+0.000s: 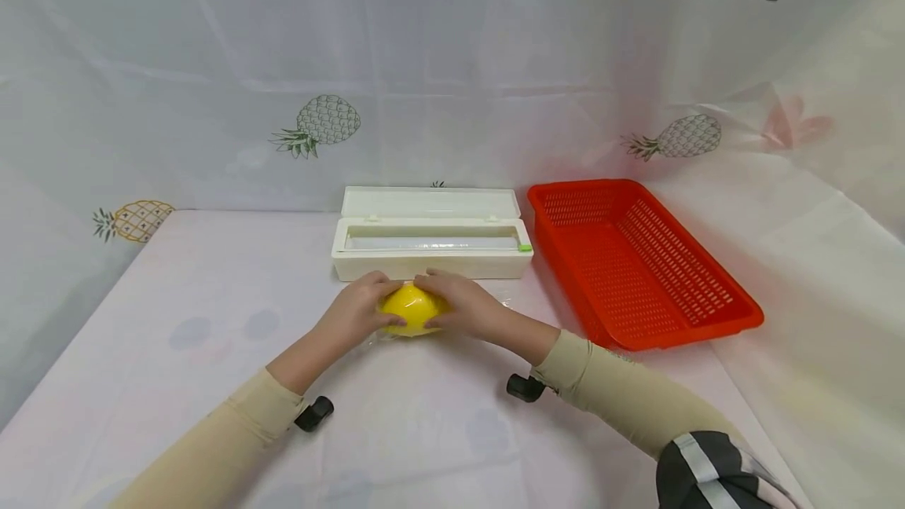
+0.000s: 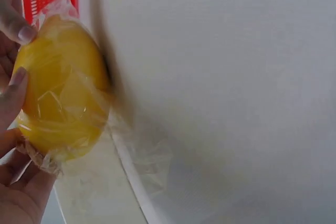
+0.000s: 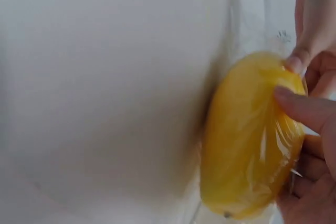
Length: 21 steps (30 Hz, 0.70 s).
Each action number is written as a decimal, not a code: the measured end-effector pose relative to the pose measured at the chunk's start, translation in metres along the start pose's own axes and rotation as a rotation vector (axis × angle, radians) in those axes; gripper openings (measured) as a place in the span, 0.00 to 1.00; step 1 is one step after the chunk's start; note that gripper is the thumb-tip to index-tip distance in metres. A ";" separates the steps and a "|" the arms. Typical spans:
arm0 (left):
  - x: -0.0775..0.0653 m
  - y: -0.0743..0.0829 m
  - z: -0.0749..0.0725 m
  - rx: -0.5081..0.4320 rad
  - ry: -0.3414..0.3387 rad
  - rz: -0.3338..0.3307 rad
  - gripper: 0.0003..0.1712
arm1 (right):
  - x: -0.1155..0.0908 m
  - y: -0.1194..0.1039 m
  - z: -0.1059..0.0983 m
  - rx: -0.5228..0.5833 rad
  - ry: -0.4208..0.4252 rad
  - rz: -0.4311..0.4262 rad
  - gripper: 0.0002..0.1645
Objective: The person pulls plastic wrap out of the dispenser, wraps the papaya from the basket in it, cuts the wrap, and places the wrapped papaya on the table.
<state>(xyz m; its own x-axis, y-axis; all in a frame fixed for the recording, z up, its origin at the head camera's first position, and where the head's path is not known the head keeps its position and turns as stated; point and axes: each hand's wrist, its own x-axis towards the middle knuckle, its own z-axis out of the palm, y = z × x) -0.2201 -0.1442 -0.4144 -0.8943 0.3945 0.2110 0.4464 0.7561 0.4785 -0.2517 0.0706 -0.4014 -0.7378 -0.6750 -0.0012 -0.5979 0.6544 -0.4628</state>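
Observation:
A yellow oval fruit [image 1: 413, 305], wrapped in clear cling film [image 2: 64, 6], is held between both hands in front of the white box. My left hand [image 1: 357, 308] grips its left side, and my right hand [image 1: 468, 306] grips the right side. In the wrist views the thumbs press on the film over the fruit. Wrinkled film bunches at the fruit's ends, and a loose flap trails from it in the left wrist view. A small dark spot shows at one end in the right wrist view.
Just behind the hands stands a white cling film box [image 1: 431, 266], its lid [image 1: 430, 201] raised and a roll [image 1: 433, 243] inside. To the right is a red perforated plastic basket [image 1: 643, 258]. A pale cloth [image 1: 212, 383] covers the table, with a pineapple-print curtain [image 1: 459, 45] behind.

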 end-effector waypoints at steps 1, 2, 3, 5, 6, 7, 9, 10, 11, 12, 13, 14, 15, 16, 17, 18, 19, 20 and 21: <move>-0.001 0.001 0.000 0.013 0.001 0.010 0.37 | -0.002 -0.002 0.001 0.015 0.002 0.010 0.41; -0.002 0.001 0.001 0.026 0.004 0.019 0.35 | -0.003 -0.003 0.002 0.027 0.001 0.023 0.42; -0.003 0.002 0.002 0.032 0.011 0.024 0.34 | -0.005 -0.004 0.003 0.037 0.004 0.036 0.42; -0.005 0.004 0.003 0.054 0.033 0.040 0.33 | -0.007 -0.006 0.005 0.041 0.021 0.053 0.43; -0.006 0.006 0.004 0.066 0.048 0.048 0.33 | -0.009 -0.007 0.007 0.041 0.034 0.055 0.43; -0.008 0.007 0.005 0.076 0.065 0.057 0.32 | -0.011 -0.007 0.008 0.044 0.046 0.057 0.43; -0.010 0.010 0.007 0.084 0.106 0.070 0.32 | -0.014 -0.008 0.010 0.060 0.070 0.053 0.42; -0.011 0.012 0.009 0.093 0.124 0.076 0.32 | -0.016 -0.008 0.010 0.068 0.081 0.049 0.42; -0.013 0.013 0.010 0.095 0.143 0.082 0.32 | -0.018 -0.008 0.011 0.080 0.090 0.046 0.41; -0.014 0.015 0.012 0.098 0.160 0.092 0.32 | -0.020 -0.008 0.012 0.087 0.099 0.048 0.41; -0.015 0.017 0.013 0.100 0.168 0.097 0.32 | -0.021 -0.008 0.013 0.098 0.106 0.050 0.41; -0.017 0.018 0.013 0.103 0.173 0.104 0.32 | -0.023 -0.007 0.013 0.108 0.112 0.048 0.41; -0.018 0.020 0.013 0.104 0.171 0.113 0.32 | -0.024 -0.007 0.013 0.114 0.118 0.042 0.41; -0.019 0.021 0.012 0.107 0.162 0.114 0.32 | -0.026 -0.006 0.013 0.129 0.120 0.038 0.41; -0.020 0.023 0.010 0.093 0.148 0.112 0.32 | -0.028 -0.005 0.013 0.142 0.118 0.037 0.41; -0.021 0.024 0.008 0.079 0.126 0.106 0.32 | -0.030 -0.005 0.013 0.157 0.114 0.037 0.41; -0.022 0.025 0.005 0.048 0.096 0.089 0.32 | -0.032 -0.005 0.012 0.174 0.110 0.031 0.40; -0.022 0.025 0.002 0.003 0.062 0.073 0.30 | -0.034 -0.005 0.011 0.189 0.108 0.032 0.39; -0.021 0.025 -0.002 -0.054 0.027 0.052 0.29 | -0.036 -0.005 0.010 0.205 0.108 0.037 0.37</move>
<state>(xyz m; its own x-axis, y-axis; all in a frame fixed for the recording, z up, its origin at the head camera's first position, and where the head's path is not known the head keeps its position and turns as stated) -0.1899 -0.1349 -0.4053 -0.8709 0.4177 0.2590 0.4905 0.7053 0.5118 -0.2187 0.0884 -0.4079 -0.7940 -0.6041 0.0687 -0.5018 0.5874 -0.6349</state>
